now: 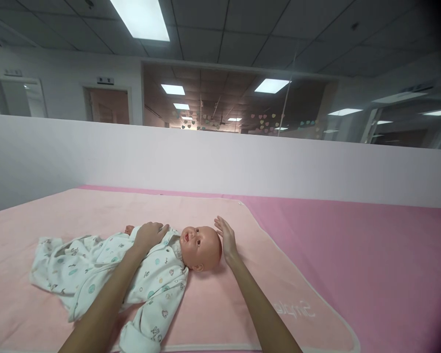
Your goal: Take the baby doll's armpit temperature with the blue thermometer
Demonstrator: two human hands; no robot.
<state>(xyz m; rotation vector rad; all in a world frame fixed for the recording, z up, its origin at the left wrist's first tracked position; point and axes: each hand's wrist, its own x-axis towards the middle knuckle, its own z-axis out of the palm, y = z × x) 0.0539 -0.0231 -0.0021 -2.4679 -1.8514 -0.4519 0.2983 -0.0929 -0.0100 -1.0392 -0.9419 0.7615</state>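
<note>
A baby doll (200,245) lies on its back on a pale pink blanket (213,304), head to the right. It wears a white printed sleepsuit (95,264) with loose sleeves and legs spread to the left. My left hand (150,234) rests palm down on the doll's chest and far shoulder, fingers curved over the cloth. My right hand (226,238) stands on edge just beside the top of the doll's head, fingers straight and together, holding nothing.
The blanket lies over a darker pink sheet (371,264) that covers the surface to the right. A white partition wall (220,162) runs along the far side. Behind it are office windows and ceiling lights.
</note>
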